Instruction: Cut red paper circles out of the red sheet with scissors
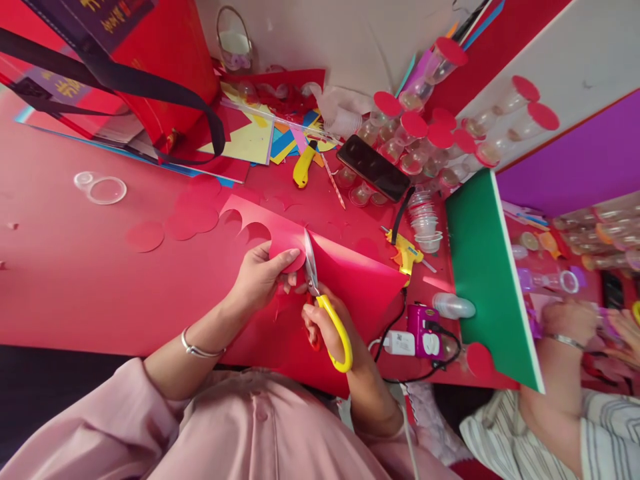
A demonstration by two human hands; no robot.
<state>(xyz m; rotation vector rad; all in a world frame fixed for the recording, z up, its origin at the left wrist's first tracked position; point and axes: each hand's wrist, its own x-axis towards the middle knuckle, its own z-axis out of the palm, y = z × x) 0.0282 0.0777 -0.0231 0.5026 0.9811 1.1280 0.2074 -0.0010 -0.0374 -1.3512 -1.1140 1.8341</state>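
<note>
I have a red card sheet (365, 270) before me near the middle of the tabletop's (85, 280) front edge, its upper margin scalloped. My left hand (260, 273) pinches it between thumb and fingers, beside the blades; my right hand (327, 323) grips the yellow-handled scissors (311, 263), some fingers hidden behind the handle. How far the sheet reaches toward me is hard to tell, red on red.

The red tabletop meets a pale wall (310, 33) at its back edge; a green board (485, 273) stands across its right side. Near that board are a yellow glue gun (407, 253) and a stack of clear cups (424, 217). Toward the back right corner stand clear cups (413, 160) with red discs (415, 125) on their ends. Red circles (187, 217) lie left of my sheet.

A red gift bag (175, 60) fills the back left, cut off above, contents unseen. What the small basket (235, 43) holds is unclear. Beyond the board, a co-worker's hand (570, 320) is blurred.
</note>
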